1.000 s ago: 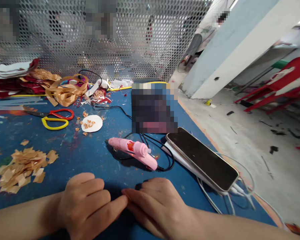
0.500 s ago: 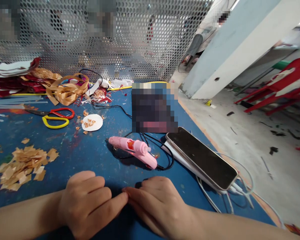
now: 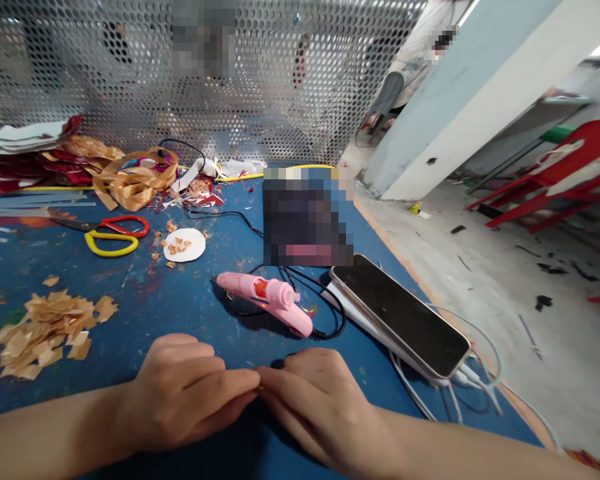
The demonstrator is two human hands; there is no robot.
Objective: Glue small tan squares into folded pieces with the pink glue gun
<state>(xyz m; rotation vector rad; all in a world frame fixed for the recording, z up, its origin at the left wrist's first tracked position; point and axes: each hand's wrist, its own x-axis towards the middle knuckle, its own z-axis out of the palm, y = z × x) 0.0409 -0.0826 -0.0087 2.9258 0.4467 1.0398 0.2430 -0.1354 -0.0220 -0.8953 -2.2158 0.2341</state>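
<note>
Both my hands rest on the blue table (image 3: pixel 190 313) near its front edge, fingertips meeting. My left hand (image 3: pixel 190 393) has its fingers curled and pressed together. My right hand (image 3: pixel 315 400) is curled the same way, its fingertips against those of the left. Whatever sits between the fingertips is too small to make out. A pink glue gun (image 3: pixel 267 301) lies just beyond the hands on its black cable. A phone (image 3: pixel 400 313) lies to the right on a white block with white cables.
A heap of tan ribbon squares (image 3: pixel 45 330) lies at the left. Red and yellow scissors (image 3: pixel 107 235), a white disc (image 3: pixel 184 245) with scraps and coiled gold ribbon (image 3: pixel 135 180) lie farther back. A perforated metal screen (image 3: pixel 230 73) closes the back. Floor drops off right.
My left hand has slid a little to the right and its fingers have closed more tightly against my right fingertips. The rest is unchanged.
</note>
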